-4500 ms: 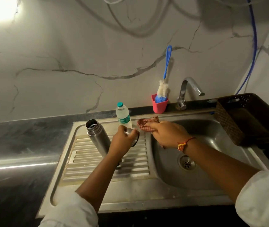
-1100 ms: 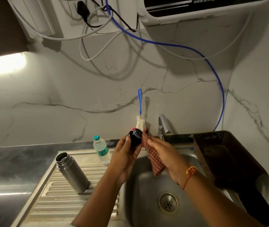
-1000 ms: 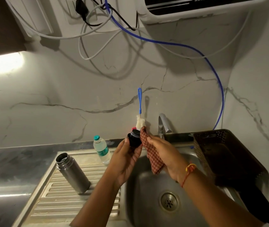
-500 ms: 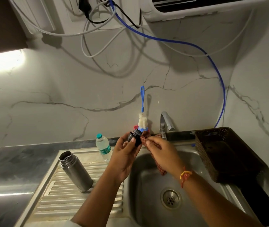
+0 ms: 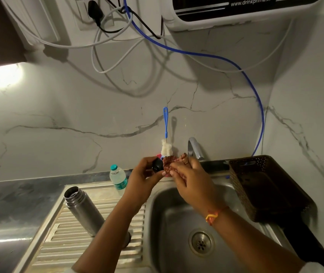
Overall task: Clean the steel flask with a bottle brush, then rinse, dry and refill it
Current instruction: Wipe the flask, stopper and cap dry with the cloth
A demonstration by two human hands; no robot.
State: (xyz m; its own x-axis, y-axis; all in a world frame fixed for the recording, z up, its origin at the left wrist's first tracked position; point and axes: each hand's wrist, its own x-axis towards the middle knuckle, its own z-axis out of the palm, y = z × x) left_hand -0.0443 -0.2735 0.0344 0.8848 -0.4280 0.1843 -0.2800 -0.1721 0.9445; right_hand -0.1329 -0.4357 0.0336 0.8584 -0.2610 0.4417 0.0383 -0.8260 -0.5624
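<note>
Steel sink (image 5: 169, 219) w/ ribbed drainboard (image 5: 64, 241), marble wall (image 5: 78, 107); L fingers (image 5: 146, 160) grip cap (image 5: 157, 166), R fingers (image 5: 177, 170) pinch cloth (image 5: 168, 161).

Right hand (image 5: 192, 180): knotted orange-and-yellow thread band (image 5: 213, 215) sat at the wrist | right arm: forearm uncovered, white sleeve (image 5: 315, 268) began near the elbow | left hand (image 5: 142, 179): forearm uncovered, sliver of white cuff (image 5: 68, 271) showed lower down
</note>
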